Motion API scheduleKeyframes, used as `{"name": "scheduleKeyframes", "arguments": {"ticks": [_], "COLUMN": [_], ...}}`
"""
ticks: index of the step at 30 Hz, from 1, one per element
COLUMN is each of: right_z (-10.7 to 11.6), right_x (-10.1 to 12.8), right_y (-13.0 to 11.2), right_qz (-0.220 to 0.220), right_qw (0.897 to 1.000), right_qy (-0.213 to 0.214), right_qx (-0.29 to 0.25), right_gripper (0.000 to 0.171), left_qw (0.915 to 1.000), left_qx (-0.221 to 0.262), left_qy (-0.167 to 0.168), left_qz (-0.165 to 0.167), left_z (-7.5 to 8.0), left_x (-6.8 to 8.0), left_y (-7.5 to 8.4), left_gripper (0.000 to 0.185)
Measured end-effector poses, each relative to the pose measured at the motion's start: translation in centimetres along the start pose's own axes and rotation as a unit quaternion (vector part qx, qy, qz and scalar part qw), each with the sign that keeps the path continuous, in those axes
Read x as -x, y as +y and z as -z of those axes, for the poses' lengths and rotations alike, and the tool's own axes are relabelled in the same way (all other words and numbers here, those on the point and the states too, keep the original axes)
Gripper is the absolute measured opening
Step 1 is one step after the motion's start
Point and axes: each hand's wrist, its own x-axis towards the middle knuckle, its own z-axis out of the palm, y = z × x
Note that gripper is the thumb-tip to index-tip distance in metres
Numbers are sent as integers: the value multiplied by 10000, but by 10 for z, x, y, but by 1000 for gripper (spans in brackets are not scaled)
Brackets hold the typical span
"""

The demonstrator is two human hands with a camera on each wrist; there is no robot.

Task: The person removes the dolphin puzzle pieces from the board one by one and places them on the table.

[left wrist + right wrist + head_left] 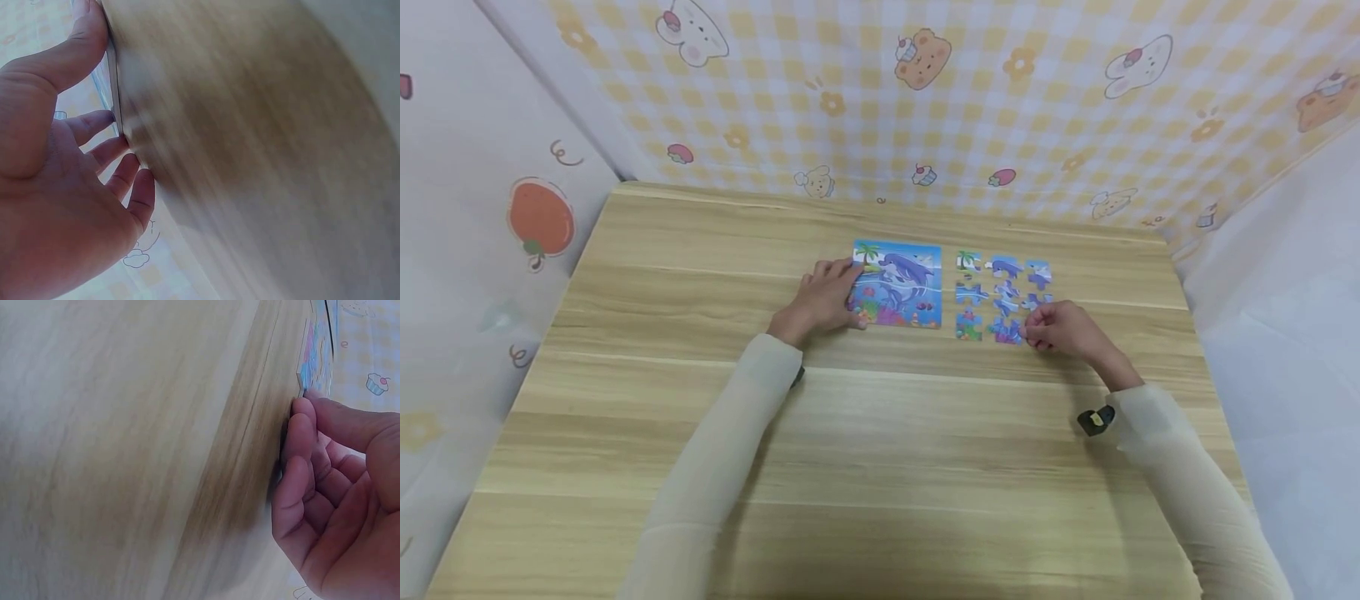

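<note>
A square dolphin picture board (917, 287) lies flat on the table, its scene blue with a palm tree and coral. My left hand (827, 302) rests at the board's left side, fingers spread, with fingertips and thumb touching its edge. Right of the board, several jigsaw puzzle pieces (1006, 298) are set out in rows with small gaps, showing parts of a similar dolphin scene. At the lower right of these rows my right hand (1060, 327) pinches a puzzle piece (304, 386) between thumb and forefinger. The fingers hide most of that piece; the other fingers are curled low over the tabletop.
The wood-grain table (880, 442) stretches toward me and to both sides. Behind it hangs a yellow checked cloth (865, 108) with cartoon figures. White printed sheeting (460, 275) borders the left side, and pale sheeting (1292, 333) the right.
</note>
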Motion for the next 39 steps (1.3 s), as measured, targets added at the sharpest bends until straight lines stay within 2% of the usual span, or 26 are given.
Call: {"name": "scheduleKeyframes", "arguments": {"ticks": [9, 15, 18, 21, 26, 33, 39], "right_z": [1, -5, -12, -20, -39, -63, -75], "right_x": [0, -3, -6, -11, -22, -38, -49], "right_y": [0, -14, -28, -40, -66, -102, -116], "right_qz": [79, 340, 676, 965, 1214, 1501, 1627], "right_qw": [10000, 9953, 9916, 9905, 9894, 9851, 9798], "right_qy": [30, 681, 878, 834, 698, 475, 386], "right_qx": [51, 595, 673, 510, 379, 698, 1093], "right_gripper": [18, 21, 18, 16, 26, 41, 37], "left_qw": [10000, 10000, 10000, 10000, 10000, 10000, 10000], "left_qx": [23, -11, -47, -70, -45, -8, 52], "left_qy": [29, 32, 28, 14, 11, 17, 32], "left_qz": [33, -5, -21, -57, 5, -12, -17], "left_z": [0, 1, 0, 0, 2, 2, 0], "left_x": [1, 2, 1, 1, 3, 3, 0], "left_y": [0, 0, -1, -1, -1, -1, 1], "left_gripper": [100, 101, 101, 101, 100, 99, 100]}}
